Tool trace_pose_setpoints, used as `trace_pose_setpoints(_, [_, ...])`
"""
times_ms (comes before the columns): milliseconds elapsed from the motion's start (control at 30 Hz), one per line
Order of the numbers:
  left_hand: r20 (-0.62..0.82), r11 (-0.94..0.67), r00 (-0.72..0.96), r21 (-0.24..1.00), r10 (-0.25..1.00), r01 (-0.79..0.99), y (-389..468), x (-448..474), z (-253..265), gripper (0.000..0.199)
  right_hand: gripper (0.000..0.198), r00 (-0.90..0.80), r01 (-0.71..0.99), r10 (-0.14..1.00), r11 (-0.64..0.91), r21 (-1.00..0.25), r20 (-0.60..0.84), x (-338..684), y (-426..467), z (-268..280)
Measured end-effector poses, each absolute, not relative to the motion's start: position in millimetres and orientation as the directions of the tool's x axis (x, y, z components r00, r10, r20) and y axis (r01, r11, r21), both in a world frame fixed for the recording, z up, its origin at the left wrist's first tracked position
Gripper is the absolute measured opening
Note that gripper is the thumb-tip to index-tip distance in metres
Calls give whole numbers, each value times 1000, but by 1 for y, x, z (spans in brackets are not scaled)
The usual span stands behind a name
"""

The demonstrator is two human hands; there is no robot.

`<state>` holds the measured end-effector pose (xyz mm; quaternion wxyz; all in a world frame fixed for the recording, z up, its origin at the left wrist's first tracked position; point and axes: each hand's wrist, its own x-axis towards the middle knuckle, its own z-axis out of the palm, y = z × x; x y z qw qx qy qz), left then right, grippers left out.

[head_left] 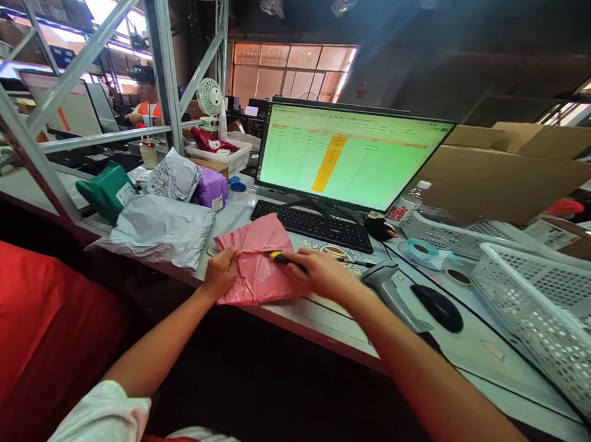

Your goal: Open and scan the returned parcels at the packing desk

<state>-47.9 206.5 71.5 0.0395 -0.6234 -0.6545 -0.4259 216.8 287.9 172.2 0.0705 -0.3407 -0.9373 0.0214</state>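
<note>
A pink plastic mailer bag (259,279) lies at the desk's front edge, partly overhanging it. My left hand (221,274) grips its left side, with fingers curled over the plastic. My right hand (320,272) is closed around a yellow-and-black utility knife (279,257), whose front end meets the bag's upper middle. The blade cannot be made out. Just behind the bag is a black keyboard (315,225). To the left sits a large white mailer bag (162,229), close to the pink one.
Smaller green (108,191), grey (172,175) and purple parcels (211,188) stand behind the white bag. A monitor (349,157) rises behind the keyboard. On the right are a barcode scanner (396,295), a mouse (437,308), tape (422,250) and white baskets (536,289). Another person (145,108) sits far left.
</note>
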Motion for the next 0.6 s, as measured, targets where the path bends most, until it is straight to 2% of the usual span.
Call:
trace_pose_setpoints(100, [573,-152,-211,521,792,840,204,-59,76,36,42,-464,886,885,463,37,37,267,316,165])
trace_pose_setpoints(133, [561,-167,-190,523,806,836,204,-63,80,37,43,-394,918,919,392,54,29,284,322,157])
trace_pose_setpoints(200, [528,-214,-115,522,842,826,205,-70,91,35,44,-355,934,934,354,42,35,311,324,137])
trace_pose_setpoints(300, [485,-258,-9,481,874,838,208,-68,116,33,43,-377,926,925,377,12,50,322,309,104])
trace_pose_setpoints(367, [462,-247,27,424,886,871,213,-57,130,35,41,-404,910,903,413,-35,145,307,293,93])
trace_pose_setpoints(433, [413,-220,38,402,910,889,221,-43,139,32,38,-467,840,827,526,-135,313,276,277,93])
trace_pose_setpoints(500, [361,-191,24,436,932,879,232,-28,142,17,36,-564,685,695,695,-218,446,234,262,99])
trace_pose_setpoints(567, [342,-166,-10,481,940,861,241,-19,141,13,41,-648,564,603,790,-238,466,190,251,105])
trace_pose_setpoints(600, [348,-150,-38,499,937,854,244,-16,140,16,47,-659,557,600,794,-241,453,170,249,106])
